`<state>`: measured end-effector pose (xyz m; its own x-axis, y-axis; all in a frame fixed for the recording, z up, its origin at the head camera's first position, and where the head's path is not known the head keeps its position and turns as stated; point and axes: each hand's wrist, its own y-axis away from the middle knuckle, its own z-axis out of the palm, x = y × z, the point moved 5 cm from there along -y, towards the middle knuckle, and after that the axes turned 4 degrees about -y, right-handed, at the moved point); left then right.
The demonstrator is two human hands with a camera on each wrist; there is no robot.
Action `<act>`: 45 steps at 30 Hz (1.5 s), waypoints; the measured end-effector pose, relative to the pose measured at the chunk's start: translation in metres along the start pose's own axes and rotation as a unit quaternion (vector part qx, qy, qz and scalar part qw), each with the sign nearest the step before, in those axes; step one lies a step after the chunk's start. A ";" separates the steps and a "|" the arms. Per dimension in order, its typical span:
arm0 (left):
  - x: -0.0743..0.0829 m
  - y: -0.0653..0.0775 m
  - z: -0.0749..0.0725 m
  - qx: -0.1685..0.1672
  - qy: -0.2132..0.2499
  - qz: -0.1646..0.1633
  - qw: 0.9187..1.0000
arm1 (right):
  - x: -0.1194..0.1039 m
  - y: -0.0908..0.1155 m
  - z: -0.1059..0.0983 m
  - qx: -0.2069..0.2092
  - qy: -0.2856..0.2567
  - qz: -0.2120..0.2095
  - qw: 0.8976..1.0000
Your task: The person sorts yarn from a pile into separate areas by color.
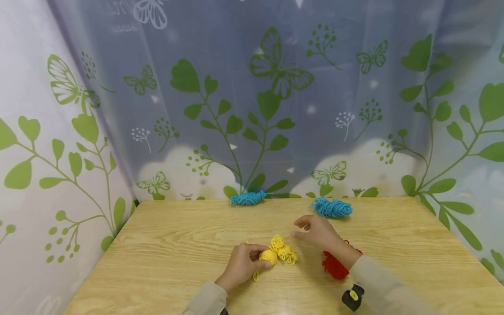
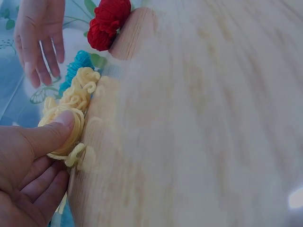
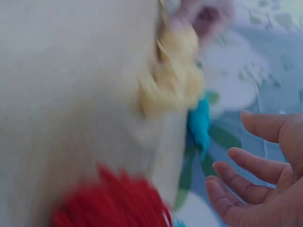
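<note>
Yarn ball (image 1: 269, 257) sits pinched in the left hand (image 1: 240, 265), probably so it cannot roll or unwind, beside loose yellow loops (image 1: 288, 254) on the table (image 1: 177, 238), while the right hand (image 1: 318, 232) hovers nearby, holding nothing, its fingers loosely parted.

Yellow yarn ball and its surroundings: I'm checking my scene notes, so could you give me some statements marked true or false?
1. The left hand grips the yellow yarn ball. True.
2. Both hands hold yarn. False: the right hand holds nothing.
3. Loose yellow loops lie beside the ball. True.
4. In the head view, the red yarn is right of the ball. True.
5. Only one blue bundle is present. False: there are two, a left bundle and a right bundle.
6. The backdrop is plain. False: it carries printed leaves and butterflies.
</note>
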<state>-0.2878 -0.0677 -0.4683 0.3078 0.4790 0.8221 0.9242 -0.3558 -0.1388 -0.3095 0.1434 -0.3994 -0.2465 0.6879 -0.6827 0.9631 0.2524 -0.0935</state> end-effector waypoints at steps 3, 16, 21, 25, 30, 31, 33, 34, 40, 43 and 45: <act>0.000 0.000 0.000 0.001 -0.002 -0.003 1.000 | 0.011 -0.005 -0.024 0.008 0.004 -0.009 1.000; -0.002 0.000 0.000 0.002 -0.001 -0.002 1.000 | 0.084 -0.015 -0.087 0.079 0.024 -0.020 0.996; 0.000 0.000 -0.001 0.003 -0.001 -0.002 1.000 | 0.105 -0.020 -0.085 0.080 0.006 -0.012 0.997; 0.002 0.001 -0.001 0.005 -0.004 0.000 1.000 | 0.123 -0.025 -0.079 0.075 -0.005 0.003 0.997; 0.003 0.002 -0.001 0.006 -0.005 -0.001 1.000 | 0.139 -0.027 -0.073 0.068 -0.020 0.006 0.997; 0.003 0.002 -0.001 0.006 -0.004 -0.001 1.000 | 0.141 -0.027 -0.073 0.067 -0.025 0.005 0.997; 0.003 0.002 -0.001 0.007 -0.005 -0.002 1.000 | 0.144 -0.027 -0.072 0.065 -0.038 0.003 0.997; 0.003 0.002 -0.001 0.006 -0.004 -0.002 1.000 | 0.145 -0.026 -0.072 0.063 -0.046 0.005 0.997; 0.004 0.002 -0.001 0.006 -0.005 -0.002 1.000 | 0.147 -0.025 -0.071 0.061 -0.079 0.020 0.995; 0.004 0.002 -0.001 0.006 -0.006 -0.001 1.000 | 0.148 -0.026 -0.071 0.070 -0.081 0.021 0.994; 0.004 0.002 -0.001 0.007 -0.007 -0.003 1.000 | 0.148 -0.027 -0.071 0.077 -0.078 0.019 0.994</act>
<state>-0.2855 -0.0675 -0.4646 0.3052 0.4919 0.8154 0.9289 -0.3423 -0.1412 -0.3795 0.2870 -0.4470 -0.2007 0.5776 -0.7913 0.9796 0.1127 -0.1661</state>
